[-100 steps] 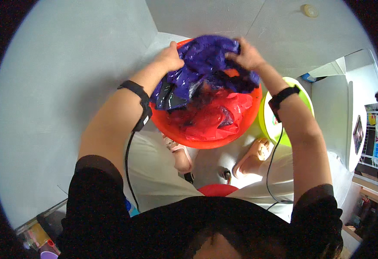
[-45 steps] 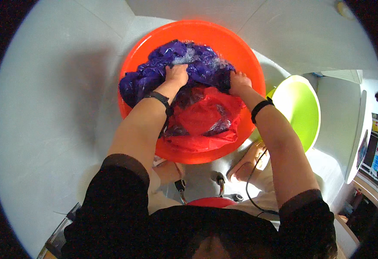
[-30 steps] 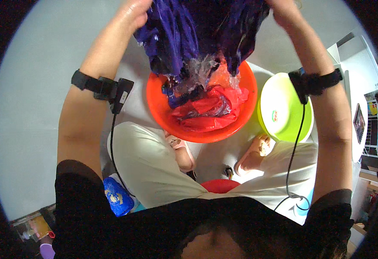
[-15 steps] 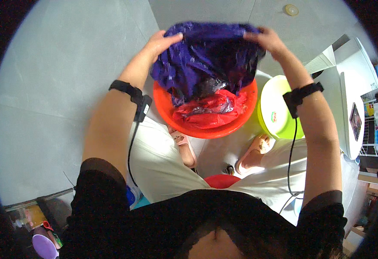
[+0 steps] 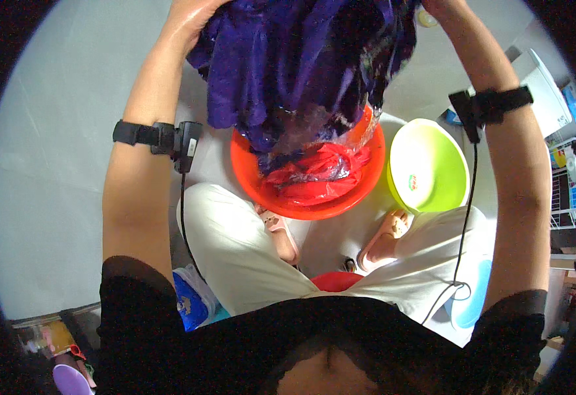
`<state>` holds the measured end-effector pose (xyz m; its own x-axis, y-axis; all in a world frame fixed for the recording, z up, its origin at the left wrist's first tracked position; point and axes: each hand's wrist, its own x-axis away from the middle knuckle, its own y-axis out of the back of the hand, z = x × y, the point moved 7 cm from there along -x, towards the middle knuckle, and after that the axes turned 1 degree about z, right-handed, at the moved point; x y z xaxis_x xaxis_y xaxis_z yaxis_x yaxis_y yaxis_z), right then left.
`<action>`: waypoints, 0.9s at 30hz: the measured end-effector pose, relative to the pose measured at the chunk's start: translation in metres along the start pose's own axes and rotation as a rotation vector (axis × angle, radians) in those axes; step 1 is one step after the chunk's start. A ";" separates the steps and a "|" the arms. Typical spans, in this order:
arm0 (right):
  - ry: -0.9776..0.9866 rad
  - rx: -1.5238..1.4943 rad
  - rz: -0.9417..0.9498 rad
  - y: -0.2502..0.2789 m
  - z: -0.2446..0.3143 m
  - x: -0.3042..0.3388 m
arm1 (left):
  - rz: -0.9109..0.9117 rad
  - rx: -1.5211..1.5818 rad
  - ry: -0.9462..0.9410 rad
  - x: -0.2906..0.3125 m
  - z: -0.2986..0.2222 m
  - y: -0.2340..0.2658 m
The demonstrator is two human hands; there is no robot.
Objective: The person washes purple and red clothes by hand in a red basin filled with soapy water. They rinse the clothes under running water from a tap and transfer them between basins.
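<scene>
My left hand [image 5: 199, 14] and my right hand [image 5: 443, 6] are raised at the top edge of the picture, partly cut off by it. Between them hangs a wet dark purple cloth [image 5: 288, 59], gripped at its two upper sides; whether it is a garment I cannot tell. Water runs off its lower part into an orange-red basin [image 5: 309, 214] on the floor. A soaked red cloth [image 5: 321, 187] lies in that basin, and the purple cloth's lower end hangs just over it.
Right of the basin stands a yellow-green basin [image 5: 440, 168]. A round floor drain [image 5: 426, 18] shows beyond. My slippered feet [image 5: 281, 237] are close to the basin's near side. At far right is a white wire rack [image 5: 566, 204]; a purple container [image 5: 73, 380] sits at lower left.
Both hands have gone up and farther apart, lifting the purple cloth higher above the basin. More of it now hangs down, with water streaming from it. The red cloth stays in the basin.
</scene>
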<state>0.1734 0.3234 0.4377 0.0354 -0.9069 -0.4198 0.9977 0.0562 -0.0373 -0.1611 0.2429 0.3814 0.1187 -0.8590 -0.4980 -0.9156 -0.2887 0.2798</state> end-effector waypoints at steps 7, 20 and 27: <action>0.174 0.050 0.050 -0.065 0.080 0.020 | 0.184 -0.559 0.107 0.065 0.042 -0.064; -0.132 -0.333 0.177 -0.093 -0.003 0.100 | -0.294 -0.203 -0.033 0.085 0.128 -0.136; -0.520 0.140 -0.155 0.053 -0.167 0.149 | -0.156 0.968 0.430 0.060 0.117 -0.123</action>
<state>0.2218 0.2610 0.2221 -0.1241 -0.9886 0.0853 0.9903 -0.1181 0.0727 -0.0862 0.2761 0.2211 0.2130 -0.9731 -0.0879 -0.7715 -0.1123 -0.6262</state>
